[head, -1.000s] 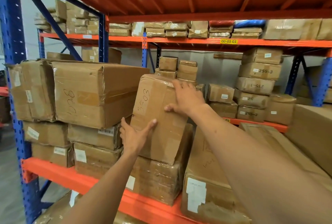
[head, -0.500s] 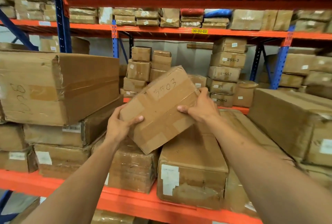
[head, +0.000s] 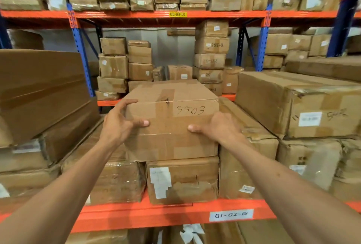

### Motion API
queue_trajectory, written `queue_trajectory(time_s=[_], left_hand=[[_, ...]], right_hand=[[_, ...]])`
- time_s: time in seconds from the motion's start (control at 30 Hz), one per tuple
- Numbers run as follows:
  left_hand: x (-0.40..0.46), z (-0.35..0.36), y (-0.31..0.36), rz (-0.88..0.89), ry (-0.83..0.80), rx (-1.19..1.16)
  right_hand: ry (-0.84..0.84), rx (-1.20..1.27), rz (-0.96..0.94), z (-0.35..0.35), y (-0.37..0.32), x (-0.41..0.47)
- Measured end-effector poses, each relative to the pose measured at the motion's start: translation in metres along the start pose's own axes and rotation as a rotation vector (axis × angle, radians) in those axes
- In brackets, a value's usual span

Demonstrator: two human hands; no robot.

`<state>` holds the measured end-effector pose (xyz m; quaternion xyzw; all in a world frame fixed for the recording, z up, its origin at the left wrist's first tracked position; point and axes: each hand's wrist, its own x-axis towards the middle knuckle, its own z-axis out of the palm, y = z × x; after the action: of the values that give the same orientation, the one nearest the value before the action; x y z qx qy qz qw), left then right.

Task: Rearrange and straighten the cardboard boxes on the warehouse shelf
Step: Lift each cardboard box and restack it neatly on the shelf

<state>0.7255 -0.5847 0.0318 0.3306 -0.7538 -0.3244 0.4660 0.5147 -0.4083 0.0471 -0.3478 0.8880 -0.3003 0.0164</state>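
Observation:
A brown cardboard box marked 3503 (head: 172, 122) sits level on top of a lower box with a torn white label (head: 182, 180), at the front of the orange shelf (head: 136, 216). My left hand (head: 119, 124) grips its left front corner, thumb on the front face, fingers curled over the top edge. My right hand (head: 216, 128) holds its right front edge, thumb on the front face. Both forearms reach in from below.
A large box stack (head: 43, 95) stands to the left and long boxes (head: 304, 105) to the right, close on both sides. A plastic-wrapped box (head: 117, 181) sits lower left. A second rack behind (head: 211, 56) holds stacked small boxes. A shelf label reads 01-02-01 (head: 231, 214).
The 3503 box went from leaning steeply, to tilted in both hands, to lying level and square on the lower box. My view has shifted right and closer.

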Motion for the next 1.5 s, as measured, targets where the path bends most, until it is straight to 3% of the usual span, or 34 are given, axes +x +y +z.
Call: queue_trajectory(time_s=[0.1,0.13,0.2,0.27,0.33,0.83,1.0,1.2,1.37,1.43,1.5], left_hand=[[0.006,0.003,0.004,0.017,-0.05,0.045],[0.008,0.002,0.006,0.018,-0.073,0.058],[0.011,-0.003,0.01,0.017,-0.123,0.086],[0.013,-0.005,0.011,0.012,-0.149,0.121],[0.011,-0.005,0.01,0.008,-0.134,0.118],[-0.008,-0.005,0.009,-0.013,-0.174,0.187],[-0.01,-0.033,0.006,-0.075,-0.266,0.229],[-0.024,-0.114,-0.009,0.0,0.084,0.251],[-0.033,-0.191,-0.028,0.038,0.72,0.175],[-0.032,-0.225,-0.041,-0.025,0.856,0.131],[-0.031,-0.26,-0.058,-0.197,0.85,0.143]], right_hand=[[0.236,-0.174,-0.157,-0.04,-0.032,0.028],[0.224,-0.152,-0.226,-0.053,-0.045,0.039],[0.015,-0.241,-0.334,-0.066,-0.065,0.053],[-0.241,-0.46,-0.328,-0.058,-0.071,0.061],[-0.384,-0.526,-0.291,-0.043,-0.067,0.063],[-0.367,-0.467,-0.345,-0.031,-0.057,0.075],[-0.364,-0.406,-0.39,-0.039,-0.068,0.082],[-0.314,-0.292,-0.533,-0.032,-0.131,0.064],[-0.261,-0.237,-0.71,-0.01,-0.217,0.034],[-0.253,-0.21,-0.77,0.002,-0.258,0.019],[-0.244,-0.177,-0.815,0.015,-0.299,-0.001]])
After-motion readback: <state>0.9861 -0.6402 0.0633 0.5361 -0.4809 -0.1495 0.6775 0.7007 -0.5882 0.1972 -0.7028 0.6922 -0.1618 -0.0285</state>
